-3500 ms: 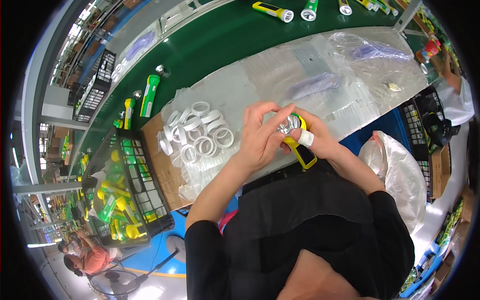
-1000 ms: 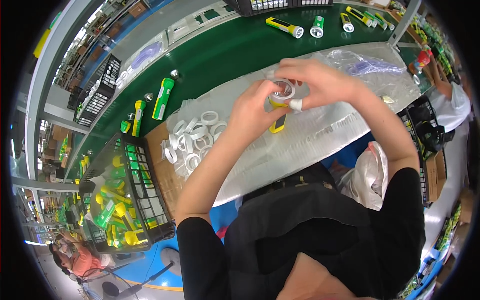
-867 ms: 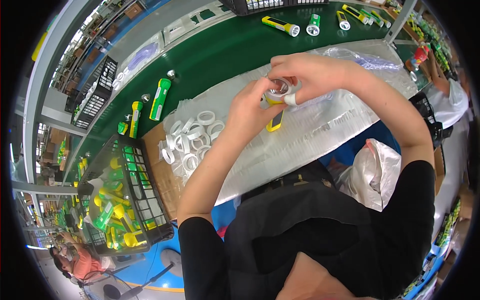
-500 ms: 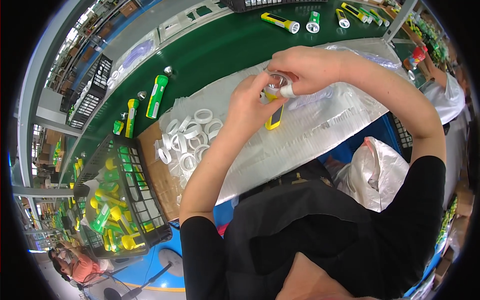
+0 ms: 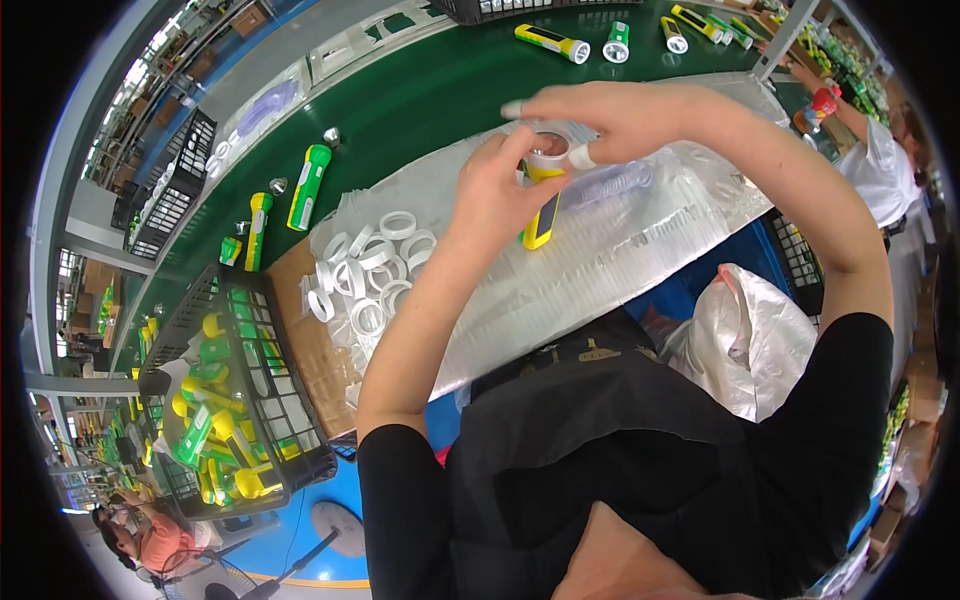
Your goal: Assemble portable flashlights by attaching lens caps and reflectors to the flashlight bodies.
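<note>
My left hand [image 5: 492, 190] grips a yellow flashlight [image 5: 541, 225] with a dark panel by its head, body pointing down toward me. A white rim shows round its upturned head. Over and beside that head is my right hand [image 5: 625, 118], its fingers stretched out to the left. White covers sit on its thumb and one fingertip. The thumb is close to the rim; whether it touches I cannot tell. Left of my left forearm lies a loose pile of white rings [image 5: 375, 265]. Stacked clear discs [image 5: 610, 185] rest right of the flashlight.
Two flashlights, one green [image 5: 310, 187] and one yellow-green [image 5: 258, 230], stand on the green belt [image 5: 420, 120] at left, near small reflectors. More flashlights [image 5: 552, 43] line its far side. A black crate [image 5: 290, 400] full of flashlight bodies stands at left. A co-worker [image 5: 880, 165] is at right.
My right hand has gone from fingers curled at the flashlight's head to fingers stretched out leftward above it. My left hand still holds the flashlight. The whole view has shifted slightly.
</note>
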`<state>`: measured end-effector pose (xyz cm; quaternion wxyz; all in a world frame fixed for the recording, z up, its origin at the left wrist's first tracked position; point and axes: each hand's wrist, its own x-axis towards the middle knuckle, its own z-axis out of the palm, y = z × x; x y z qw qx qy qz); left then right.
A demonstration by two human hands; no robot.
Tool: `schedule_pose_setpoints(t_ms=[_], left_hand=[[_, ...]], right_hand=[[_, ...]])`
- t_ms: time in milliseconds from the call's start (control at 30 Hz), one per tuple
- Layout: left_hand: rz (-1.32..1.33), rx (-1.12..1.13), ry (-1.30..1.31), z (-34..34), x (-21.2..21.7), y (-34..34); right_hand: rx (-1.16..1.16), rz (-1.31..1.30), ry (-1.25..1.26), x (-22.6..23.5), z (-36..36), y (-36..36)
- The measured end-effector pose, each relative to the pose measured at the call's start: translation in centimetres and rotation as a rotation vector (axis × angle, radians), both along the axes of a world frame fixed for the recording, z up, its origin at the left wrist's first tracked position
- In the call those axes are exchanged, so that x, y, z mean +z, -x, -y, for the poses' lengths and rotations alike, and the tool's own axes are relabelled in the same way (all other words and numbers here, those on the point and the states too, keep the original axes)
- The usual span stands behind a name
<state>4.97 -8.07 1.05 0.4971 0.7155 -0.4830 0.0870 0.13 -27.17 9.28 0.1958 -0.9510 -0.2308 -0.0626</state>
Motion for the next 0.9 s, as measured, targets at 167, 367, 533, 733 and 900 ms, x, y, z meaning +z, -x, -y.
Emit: schedule_pose_setpoints(t_ms=[167,367,533,733,900], left_hand=[[0.075,0.009,-0.015,0.0,0.1,0.5],[-0.024,0.002,-0.025,-0.3,0.0,0.4],[-0.092,-0.029,-0.005,0.1,-0.2,-0.5],[-0.025,-0.05,0.018,-0.5,0.6,-1.0],[-0.048,-0.122,0.128,0.4,-0.9,-1.3]], right_hand=[[-0.177,-0.239,0.282,0.9,-2.0,0.7],[-0.289,-0.125,0.134,0.3,-0.8,1.5],[-0.304,-0.207,0.265,0.8,-2.6,0.2],[-0.059,0.119,-0.1,-1.4,-0.9,-0.7],[-0.1,0.091,0.001,-1.5,-0.9,-0.2]])
